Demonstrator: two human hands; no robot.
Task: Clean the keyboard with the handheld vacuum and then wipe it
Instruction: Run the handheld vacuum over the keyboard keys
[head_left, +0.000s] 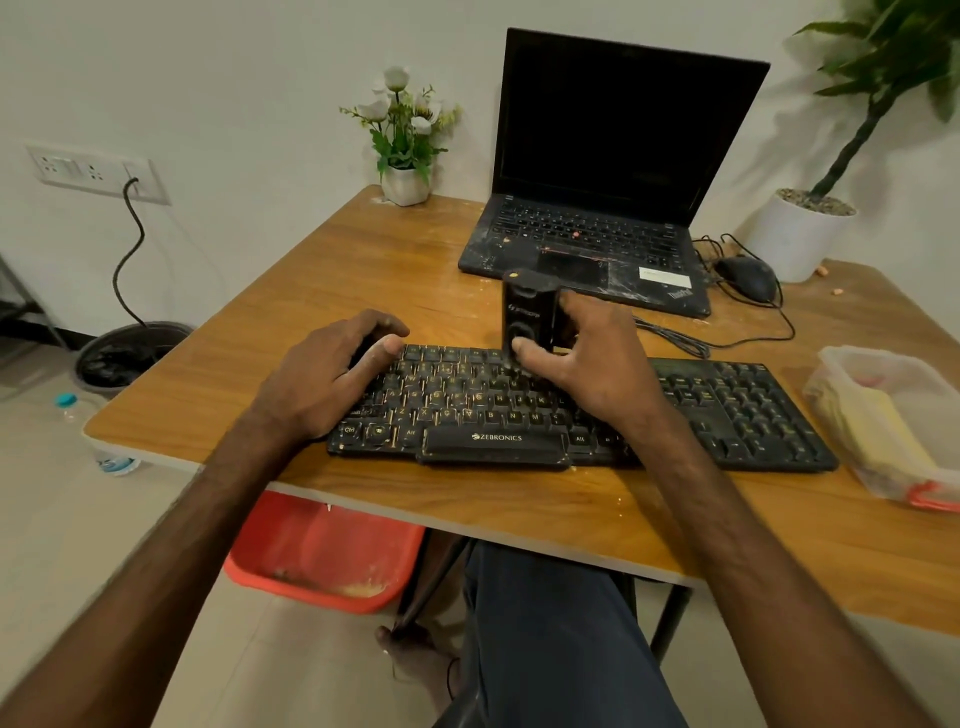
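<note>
A black Zebronics keyboard (727, 410), dusty with crumbs on its left half, lies near the front edge of the wooden table (363, 260). My right hand (587, 358) grips a small black handheld vacuum (527, 312), held upright with its lower end on the upper middle keys and my thumb on its front. My left hand (332, 369) holds the keyboard's upper left corner, fingers curled over the back edge and thumb on the keys.
An open black laptop (613, 171) stands behind the keyboard, with a wired mouse (748, 275) to its right. A clear plastic box (893, 421) with yellow cloths sits at the right. Flower pot (405, 182) at back, white planter (795, 234) at right. Red tub (327, 551) under the table.
</note>
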